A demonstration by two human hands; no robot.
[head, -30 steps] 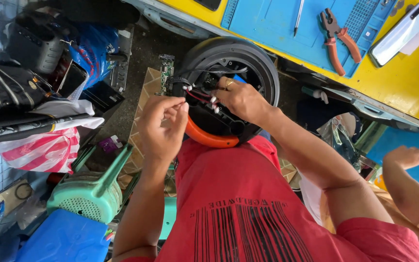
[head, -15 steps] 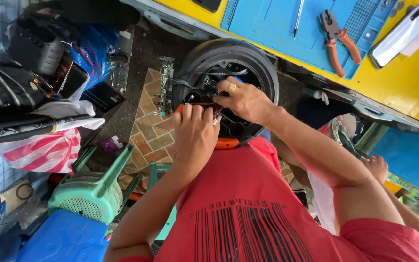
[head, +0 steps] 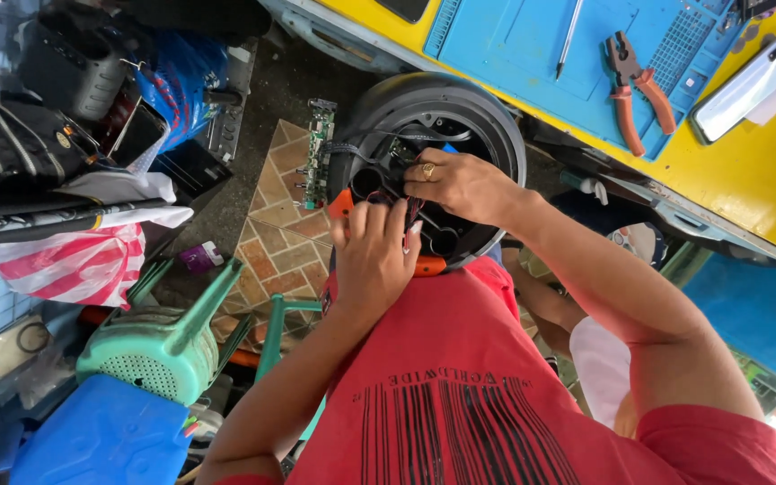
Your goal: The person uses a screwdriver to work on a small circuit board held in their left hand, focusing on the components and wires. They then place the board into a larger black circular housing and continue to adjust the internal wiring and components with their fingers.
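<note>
Two hands work inside a wheel (head: 496, 121) at 12 o'clock, above the red shirt (head: 460, 359). The left hand (head: 374, 256), fingers curled, touches its hub wires; the right hand (head: 460, 184) pinches them. Pliers (head: 639, 90) lie at 1 o'clock, a green stool (head: 159, 346) at 8.

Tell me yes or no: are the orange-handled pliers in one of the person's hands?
No. The orange-handled pliers lie on the blue mat, while the left hand and right hand both work inside the round black wheel housing.
</note>
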